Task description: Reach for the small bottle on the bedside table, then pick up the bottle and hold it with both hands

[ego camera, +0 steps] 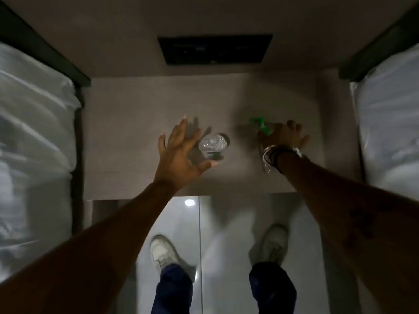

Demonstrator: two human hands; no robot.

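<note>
Your fingers on the left hand are spread apart and straight, holding nothing, with the thumb reaching toward 3 o'clock under a clear glass tumbler. On the right hand, blur hides how the fingers lie, so you cannot tell whether they grip the green-topped spray bottle that sits just at its 9 o'clock side. Largest around you are the two beds: the left bed, wrapped in shiny plastic, fills the 9 o'clock edge, and the right bed, wrapped the same way, fills the 3 o'clock edge. Between them stands the grey bench, carrying both the tumbler and the bottle near its middle; the tumbler stands upright just beside your left palm, at its 2 o'clock. Above the bench, at 12 o'clock, a dark panel is set in the wall. At 6 o'clock, the glossy floor shows your two white shoes. Smallest, a silver bracelet circles your right wrist.
</note>
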